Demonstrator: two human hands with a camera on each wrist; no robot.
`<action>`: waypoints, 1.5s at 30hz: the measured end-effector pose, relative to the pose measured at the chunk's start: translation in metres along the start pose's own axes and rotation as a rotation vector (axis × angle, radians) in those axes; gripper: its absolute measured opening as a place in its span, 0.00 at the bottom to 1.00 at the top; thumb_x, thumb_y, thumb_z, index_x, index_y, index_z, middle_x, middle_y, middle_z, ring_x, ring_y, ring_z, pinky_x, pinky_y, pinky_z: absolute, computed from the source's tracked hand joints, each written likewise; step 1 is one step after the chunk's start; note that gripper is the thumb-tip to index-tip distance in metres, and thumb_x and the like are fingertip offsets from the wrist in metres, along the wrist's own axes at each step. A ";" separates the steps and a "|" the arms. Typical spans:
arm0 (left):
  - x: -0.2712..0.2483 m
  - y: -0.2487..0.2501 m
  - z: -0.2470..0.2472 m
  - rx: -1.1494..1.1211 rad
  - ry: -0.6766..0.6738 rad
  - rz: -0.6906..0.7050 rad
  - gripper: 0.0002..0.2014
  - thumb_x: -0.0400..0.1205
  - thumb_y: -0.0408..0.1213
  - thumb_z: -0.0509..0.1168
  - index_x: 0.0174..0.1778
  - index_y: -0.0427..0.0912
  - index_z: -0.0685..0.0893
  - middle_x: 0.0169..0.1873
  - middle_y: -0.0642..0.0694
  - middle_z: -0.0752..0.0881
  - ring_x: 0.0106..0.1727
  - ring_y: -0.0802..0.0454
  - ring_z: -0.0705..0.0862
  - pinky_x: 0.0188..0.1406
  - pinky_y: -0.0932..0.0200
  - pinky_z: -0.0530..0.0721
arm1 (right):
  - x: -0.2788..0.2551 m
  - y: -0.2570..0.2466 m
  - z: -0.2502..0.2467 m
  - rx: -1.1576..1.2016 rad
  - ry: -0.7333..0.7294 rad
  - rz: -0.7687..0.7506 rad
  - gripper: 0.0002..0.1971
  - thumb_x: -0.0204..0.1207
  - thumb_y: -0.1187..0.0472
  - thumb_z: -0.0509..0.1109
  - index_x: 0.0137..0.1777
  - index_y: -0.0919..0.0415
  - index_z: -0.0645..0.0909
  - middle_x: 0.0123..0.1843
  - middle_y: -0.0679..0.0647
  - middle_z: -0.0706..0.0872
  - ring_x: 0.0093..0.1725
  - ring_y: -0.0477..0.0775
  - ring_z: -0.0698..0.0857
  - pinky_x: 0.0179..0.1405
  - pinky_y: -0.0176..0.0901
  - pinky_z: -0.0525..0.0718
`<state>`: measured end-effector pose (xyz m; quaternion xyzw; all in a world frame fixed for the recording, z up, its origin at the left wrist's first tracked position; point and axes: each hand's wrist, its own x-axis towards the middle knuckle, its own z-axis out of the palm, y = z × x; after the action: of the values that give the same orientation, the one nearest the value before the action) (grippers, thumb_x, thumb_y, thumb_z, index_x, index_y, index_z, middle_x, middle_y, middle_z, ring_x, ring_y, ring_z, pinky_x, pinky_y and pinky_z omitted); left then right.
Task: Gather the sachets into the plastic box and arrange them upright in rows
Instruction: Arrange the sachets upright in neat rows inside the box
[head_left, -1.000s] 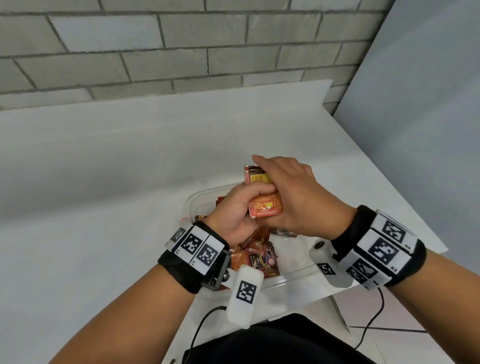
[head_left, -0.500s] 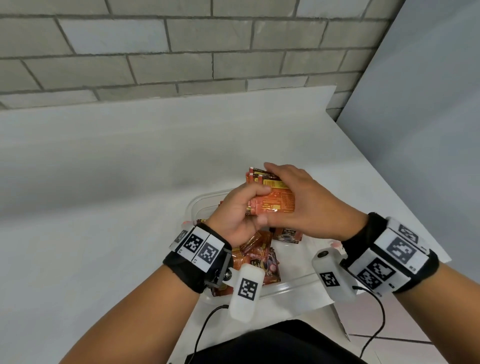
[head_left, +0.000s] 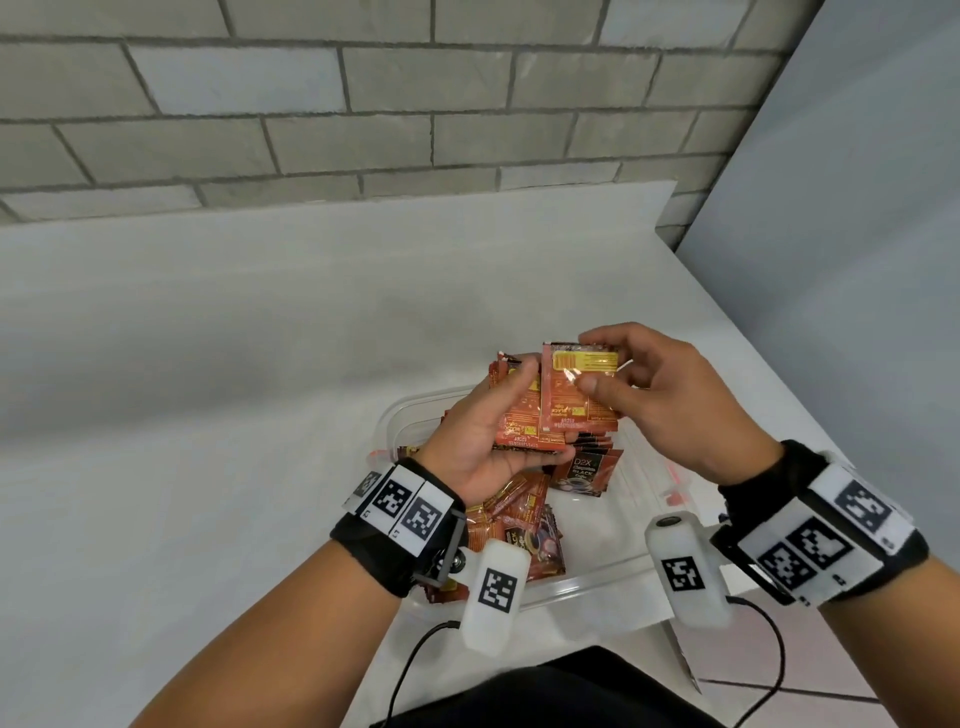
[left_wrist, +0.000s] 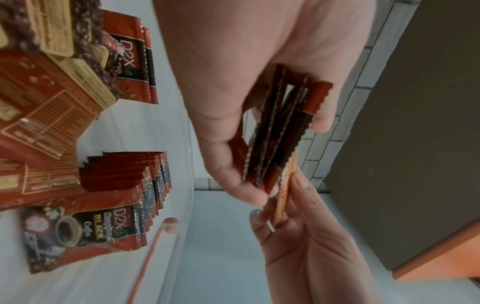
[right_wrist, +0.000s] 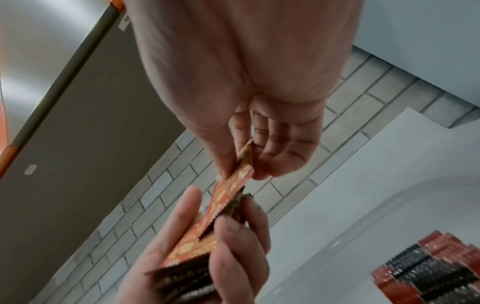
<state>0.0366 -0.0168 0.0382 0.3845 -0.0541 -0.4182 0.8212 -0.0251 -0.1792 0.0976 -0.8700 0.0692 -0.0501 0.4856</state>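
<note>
the stack of sachets (head_left: 524, 415) is being held in the left hand (head_left: 485, 441) above the plastic box (head_left: 597, 587), likely so edges can be evened; the right hand (head_left: 649, 395) is pinching one sachet (head_left: 582, 395) against it, above a row (left_wrist: 130, 174) standing in the box.

My arms are bare below black wristbands (head_left: 375, 556) — each carries white plates printed with square black markers (head_left: 402, 511). A white camera pod (head_left: 687, 570) hangs off each wrist, trailing a thin black cable (head_left: 410, 670).
</note>
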 end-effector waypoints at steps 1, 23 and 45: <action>-0.001 0.001 0.000 -0.009 -0.006 0.001 0.15 0.76 0.47 0.63 0.54 0.44 0.85 0.44 0.38 0.89 0.39 0.45 0.88 0.38 0.50 0.89 | 0.001 -0.002 -0.001 0.061 0.013 -0.001 0.12 0.76 0.62 0.73 0.56 0.47 0.79 0.49 0.51 0.86 0.42 0.54 0.88 0.39 0.49 0.87; 0.001 -0.002 0.007 0.064 -0.088 0.005 0.09 0.73 0.26 0.64 0.47 0.39 0.83 0.36 0.44 0.87 0.39 0.51 0.87 0.39 0.59 0.85 | -0.003 -0.013 0.021 -0.327 -0.304 -0.210 0.54 0.60 0.55 0.85 0.76 0.32 0.50 0.70 0.42 0.72 0.71 0.42 0.71 0.72 0.42 0.72; 0.007 0.001 0.000 -0.055 -0.022 -0.017 0.06 0.77 0.28 0.65 0.46 0.36 0.86 0.38 0.41 0.89 0.40 0.48 0.89 0.37 0.54 0.88 | 0.006 -0.002 0.015 -0.413 -0.228 -0.182 0.48 0.66 0.34 0.74 0.82 0.48 0.57 0.69 0.46 0.72 0.68 0.44 0.68 0.65 0.35 0.69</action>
<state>0.0421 -0.0216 0.0369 0.3576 -0.0485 -0.4309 0.8271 -0.0168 -0.1664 0.0913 -0.9534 -0.0558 0.0199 0.2959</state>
